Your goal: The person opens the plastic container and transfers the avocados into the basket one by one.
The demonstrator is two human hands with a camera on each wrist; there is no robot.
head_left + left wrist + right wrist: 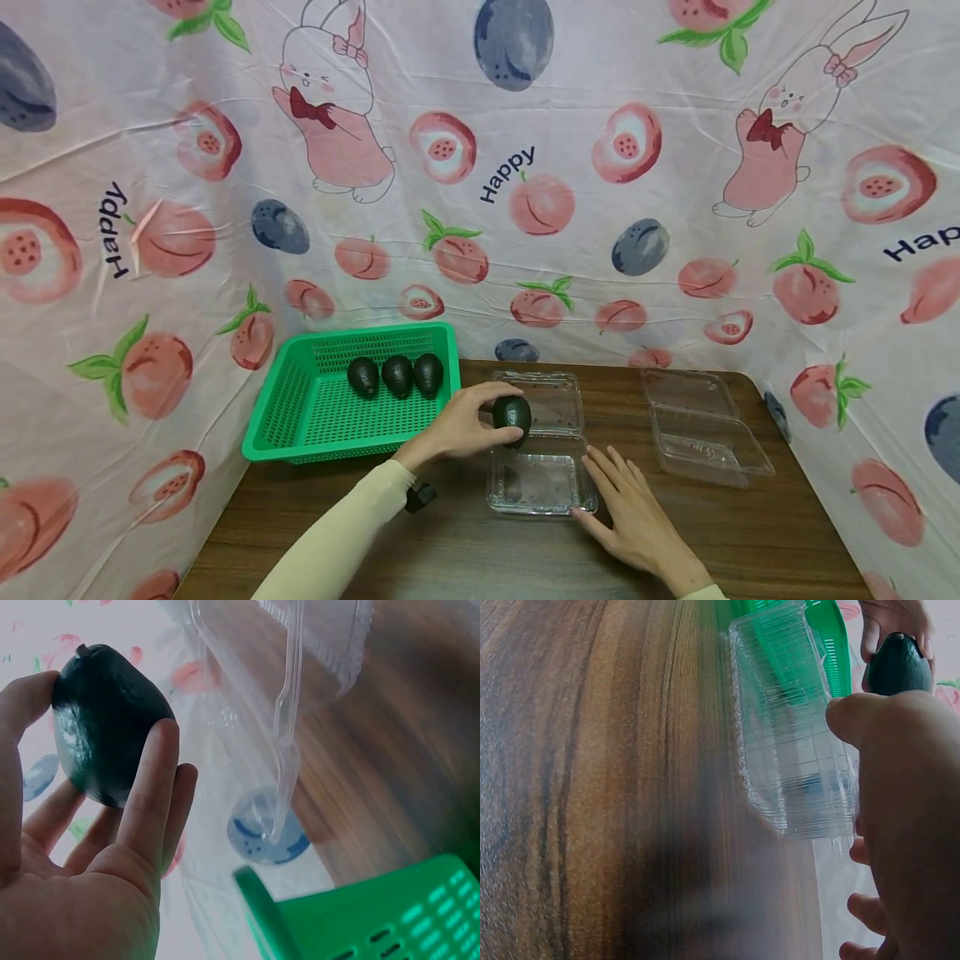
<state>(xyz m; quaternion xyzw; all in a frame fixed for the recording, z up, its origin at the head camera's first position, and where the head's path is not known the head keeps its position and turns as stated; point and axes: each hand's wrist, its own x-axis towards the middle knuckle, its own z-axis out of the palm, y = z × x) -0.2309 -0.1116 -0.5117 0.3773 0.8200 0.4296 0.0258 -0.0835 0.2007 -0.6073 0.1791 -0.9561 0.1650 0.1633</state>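
Note:
My left hand (467, 422) grips a dark green avocado (513, 419) between thumb and fingers, above the back part of an open clear plastic clamshell box (534, 483). In the left wrist view the avocado (112, 724) shows its stem end upward, with fingers spread around it. My right hand (633, 512) lies with straight fingers along the right side of that box, thumb at its front right corner. In the right wrist view, the thumb (847, 720) is right at the rim of the box (795, 735). The box's lid (551, 400) is folded back behind it.
A green plastic basket (258, 429) at the left holds three more avocados (397, 377) along its back right side. Another open clear clamshell box (705, 450) stands at the right. The wooden table (465, 550) meets a fruit-printed cloth (562, 250) behind and at both sides.

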